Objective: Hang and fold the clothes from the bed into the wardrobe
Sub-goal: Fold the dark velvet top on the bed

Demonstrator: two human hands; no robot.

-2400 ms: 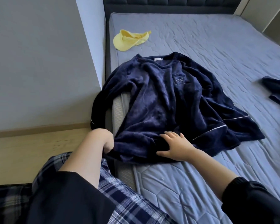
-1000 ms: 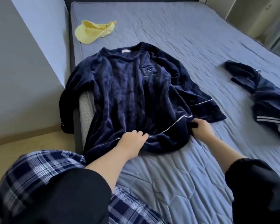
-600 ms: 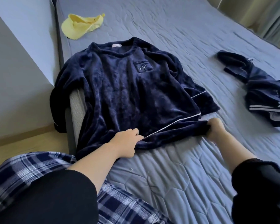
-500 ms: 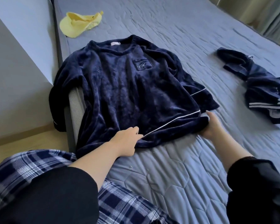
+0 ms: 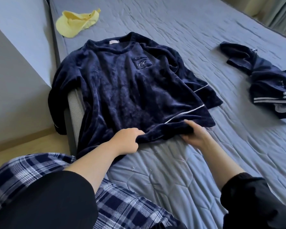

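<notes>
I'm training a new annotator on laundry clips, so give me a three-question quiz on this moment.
1. True or false: the left hand and the right hand both hold the hem of the navy top.
2. What lies beyond the top's collar? A) yellow cap B) red sock C) white towel
3. Which part of the top hangs off the edge of the bed?
Key: 1 true; 2 A; 3 its sleeve on the person's left.
</notes>
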